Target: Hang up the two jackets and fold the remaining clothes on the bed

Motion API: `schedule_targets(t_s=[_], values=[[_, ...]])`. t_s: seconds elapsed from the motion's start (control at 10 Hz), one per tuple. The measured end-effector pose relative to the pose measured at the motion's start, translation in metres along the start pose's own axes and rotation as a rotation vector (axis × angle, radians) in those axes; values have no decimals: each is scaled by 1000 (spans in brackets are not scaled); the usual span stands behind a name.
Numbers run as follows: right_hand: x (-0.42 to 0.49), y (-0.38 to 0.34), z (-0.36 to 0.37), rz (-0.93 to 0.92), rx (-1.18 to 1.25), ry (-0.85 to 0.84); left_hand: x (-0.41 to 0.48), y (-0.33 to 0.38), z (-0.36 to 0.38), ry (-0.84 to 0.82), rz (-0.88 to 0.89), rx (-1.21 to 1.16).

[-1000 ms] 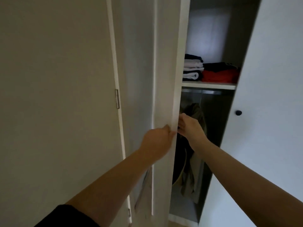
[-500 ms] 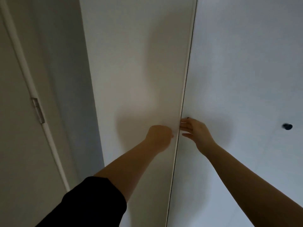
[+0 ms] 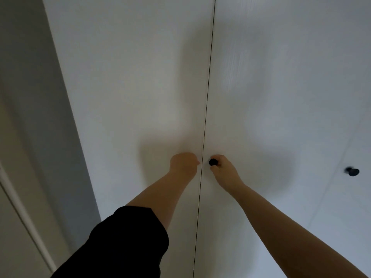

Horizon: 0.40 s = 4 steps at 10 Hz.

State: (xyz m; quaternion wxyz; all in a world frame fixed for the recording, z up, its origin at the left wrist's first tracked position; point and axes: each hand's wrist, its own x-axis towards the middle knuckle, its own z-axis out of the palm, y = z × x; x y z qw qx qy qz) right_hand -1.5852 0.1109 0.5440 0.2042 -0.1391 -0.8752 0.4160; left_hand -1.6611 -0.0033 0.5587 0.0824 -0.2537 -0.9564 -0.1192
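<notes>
Two white wardrobe doors fill the view, the left door (image 3: 130, 97) and the right door (image 3: 281, 87), and they meet at a thin vertical seam. My right hand (image 3: 222, 171) pinches the small black knob (image 3: 212, 162) on the right door, just beside the seam. My left hand (image 3: 183, 163) is curled against the left door at the seam, back toward me, and it hides whatever its fingers hold. No jacket or other clothing is in sight.
A second black knob (image 3: 352, 171) sits on a further door panel at the far right. To the left are the wardrobe's grey side (image 3: 40, 97) and a pale wall with a door frame (image 3: 22, 213).
The left door has swung shut against the right door, hiding the shelf of folded clothes and the hanging jacket. My right hand came out of the gap and took the black knob.
</notes>
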Motion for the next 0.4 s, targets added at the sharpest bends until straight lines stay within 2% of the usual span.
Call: schedule_targets(t_s=[0.1, 0.2, 0.3, 0.4], values=[[4, -2, -1, 0, -78, -36, -1, -4, 1, -30, 2, -13], [-4, -7, -8, -99, -277, -19, -12, -10, -8, 16, -2, -35], [-8, -23, -22, -335, -552, 147, -24, -13, -35, 345, 109, -138], [-19, -56, -39, -443, -694, 246, -37, -12, -66, 578, 294, -112]])
